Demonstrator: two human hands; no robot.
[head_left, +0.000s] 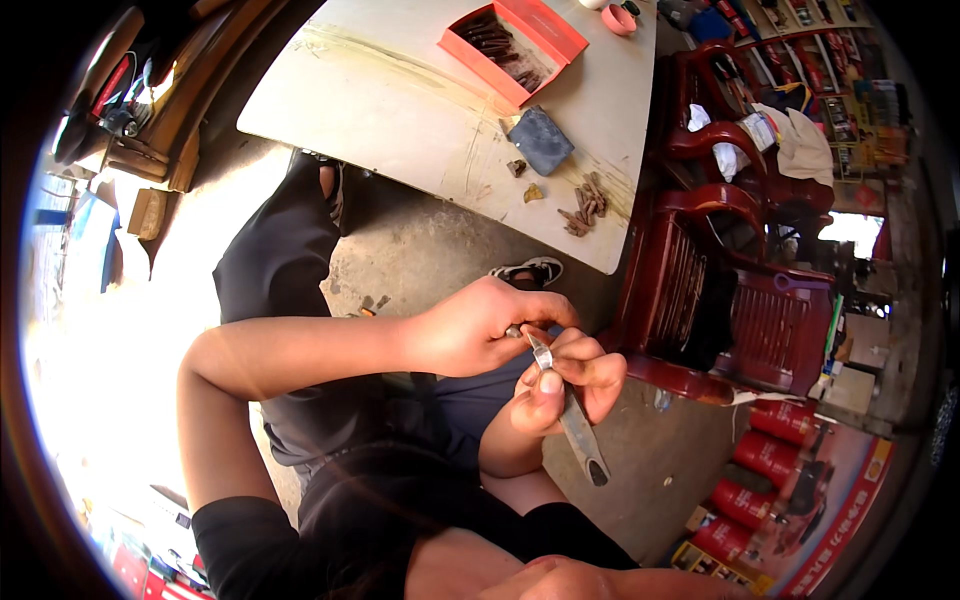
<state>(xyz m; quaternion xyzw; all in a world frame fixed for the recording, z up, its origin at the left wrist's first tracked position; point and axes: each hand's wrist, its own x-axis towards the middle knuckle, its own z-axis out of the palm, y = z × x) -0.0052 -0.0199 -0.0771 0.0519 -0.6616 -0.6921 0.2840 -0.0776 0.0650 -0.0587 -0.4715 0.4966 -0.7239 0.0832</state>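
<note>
From where I stand, the person sits just below the corner of a pale table (pixel 350 110), both hands together over the lap, well apart from the tabletop. The right hand (pixel 570 375) is closed around a tool (pixel 578 432), fingers wrapped and thumb laid along it; the grey handle sticks out below the fist, slanting down and to the right, and the pointed tip angles up toward the other hand. The left hand (pixel 500 325) is curled nearly shut, pinching a small dark piece (pixel 513 331) of which only an end shows between the fingers. The tool's tip is right beside that piece; whether they touch, I can't tell.

On the table an open red box (pixel 553 35) holds dark sticks (pixel 488 42). Near it lies a dark grey block (pixel 540 140), with a brown lump (pixel 516 168) and a yellowish one just beside it, and a loose pile (pixel 588 205) of brown bits closer to the corner. A pink bowl (pixel 620 18) stands at the far edge. To the right are dark red wooden chairs (pixel 770 325), a pale cloth (pixel 800 145) draped over one.
</note>
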